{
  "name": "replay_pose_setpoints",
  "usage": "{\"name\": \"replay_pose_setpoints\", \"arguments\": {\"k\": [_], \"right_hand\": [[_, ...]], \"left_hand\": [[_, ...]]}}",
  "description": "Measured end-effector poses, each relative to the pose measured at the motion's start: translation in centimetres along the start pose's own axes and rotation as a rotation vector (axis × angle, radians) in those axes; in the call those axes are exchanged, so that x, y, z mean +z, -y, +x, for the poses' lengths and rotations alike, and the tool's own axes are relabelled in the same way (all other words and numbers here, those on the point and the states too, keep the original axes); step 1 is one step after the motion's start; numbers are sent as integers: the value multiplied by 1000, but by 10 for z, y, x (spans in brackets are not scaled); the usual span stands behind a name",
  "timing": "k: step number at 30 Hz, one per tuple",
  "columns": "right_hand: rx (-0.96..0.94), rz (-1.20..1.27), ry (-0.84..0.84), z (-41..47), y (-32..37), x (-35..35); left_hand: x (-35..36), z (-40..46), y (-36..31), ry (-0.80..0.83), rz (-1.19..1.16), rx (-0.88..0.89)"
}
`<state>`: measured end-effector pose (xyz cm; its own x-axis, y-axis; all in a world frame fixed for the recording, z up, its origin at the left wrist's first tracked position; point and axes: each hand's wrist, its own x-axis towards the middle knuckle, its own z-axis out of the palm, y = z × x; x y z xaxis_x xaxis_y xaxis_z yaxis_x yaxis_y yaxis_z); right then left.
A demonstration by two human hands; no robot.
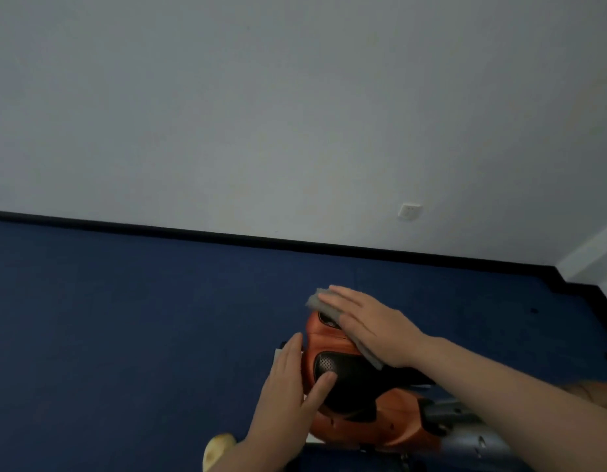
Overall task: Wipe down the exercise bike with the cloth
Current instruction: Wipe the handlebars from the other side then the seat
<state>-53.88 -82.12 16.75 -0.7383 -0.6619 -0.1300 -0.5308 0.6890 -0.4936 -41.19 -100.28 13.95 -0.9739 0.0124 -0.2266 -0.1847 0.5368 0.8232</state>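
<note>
The exercise bike (332, 342) shows its orange housing with a black perforated panel, low in the middle of the view. My right hand (373, 325) lies flat with straight fingers on a grey cloth (317, 298), pressing it onto the top front of the orange housing. The cloth sticks out past my fingertips and under my palm. My left hand (288, 400) rests open against the left side of the housing, thumb on the black panel. The bike's lower parts are cut off by the frame's edge.
Dark blue carpet (124, 318) covers the floor up to a black skirting board and a pale wall with a white socket (410, 210). A grey metal post (472, 434) of the bike runs to the lower right. A yellowish object (218, 449) lies at the bottom edge.
</note>
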Motion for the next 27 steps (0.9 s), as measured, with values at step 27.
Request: {"name": "replay_pose_setpoints", "arguments": {"k": [27], "right_hand": [[1278,-163,-548,32,106,58]], "left_hand": [[-33,164,-26,746,-57,417]]}}
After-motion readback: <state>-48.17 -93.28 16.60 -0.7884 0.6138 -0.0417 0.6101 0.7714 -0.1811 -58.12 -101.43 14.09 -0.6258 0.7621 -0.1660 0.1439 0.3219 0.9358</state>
